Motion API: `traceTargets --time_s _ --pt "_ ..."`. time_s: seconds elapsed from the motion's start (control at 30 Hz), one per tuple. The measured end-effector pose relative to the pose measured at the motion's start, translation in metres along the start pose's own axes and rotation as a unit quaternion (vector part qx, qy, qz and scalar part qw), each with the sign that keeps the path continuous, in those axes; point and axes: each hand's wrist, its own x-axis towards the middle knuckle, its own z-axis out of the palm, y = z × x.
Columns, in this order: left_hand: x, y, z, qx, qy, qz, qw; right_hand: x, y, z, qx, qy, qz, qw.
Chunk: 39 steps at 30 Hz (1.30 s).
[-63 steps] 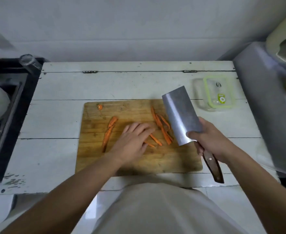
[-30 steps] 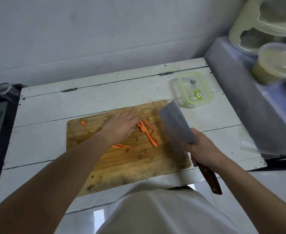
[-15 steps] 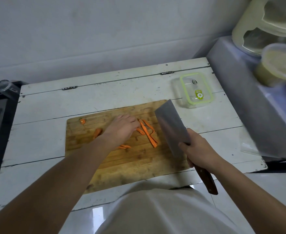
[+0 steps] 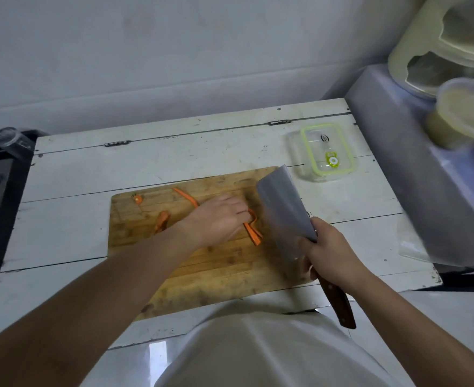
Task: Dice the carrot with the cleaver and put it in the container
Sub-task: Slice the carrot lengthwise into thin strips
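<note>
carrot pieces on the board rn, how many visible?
4 visible: stem end at the cutting board's far-left corner; a chunk nearer centre; a long strip beyond the left hand; strips at its fingertips, count unclear. More may hide under that hand.

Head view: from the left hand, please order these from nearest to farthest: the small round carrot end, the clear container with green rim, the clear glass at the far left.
1. Small round carrot end, far-left corner of board.
2. Clear container with green rim, right of left hand.
3. Clear glass, far left edge.
</note>
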Motion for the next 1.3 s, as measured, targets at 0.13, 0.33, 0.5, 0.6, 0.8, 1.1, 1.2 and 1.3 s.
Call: traceTargets --time_s 0.13,0.33,0.5,0.6,0.8,1.1,1.2,1.3 --pt "0.0 0.009 -0.011 0.004 -0.102 -0.076 0.992 -0.001 0.002 -0.009 0.043 0.012 0.008 0.999" --pt "-0.004 0.028 -0.011 -0.039 -0.217 -0.242 0.945 0.004 -0.001 -0.007 0.06 0.004 0.001 0.998" --pt "-0.004 0.02 -0.026 -0.2 -0.064 -0.396 0.894 0.011 -0.006 0.0 0.029 -0.012 -0.014 0.999" --pt "-0.026 0.017 -0.048 -0.467 0.111 -0.554 0.681 0.011 -0.009 0.011 -0.008 -0.015 -0.037 0.999" --pt "-0.031 0.077 -0.036 -0.664 0.139 -0.614 0.403 0.025 -0.009 0.052 -0.146 -0.053 -0.075 0.985" --pt "0.013 0.083 0.001 -0.561 0.03 -0.661 0.497 0.055 -0.004 0.025 -0.209 -0.007 -0.054 0.976" --pt "-0.009 0.085 -0.006 -0.597 -0.004 -0.652 0.468 0.054 -0.005 0.022 -0.215 -0.035 -0.065 0.974" --pt "-0.027 0.091 -0.005 -0.665 0.123 -0.644 0.357 0.044 -0.004 0.021 -0.218 -0.032 -0.078 0.972"
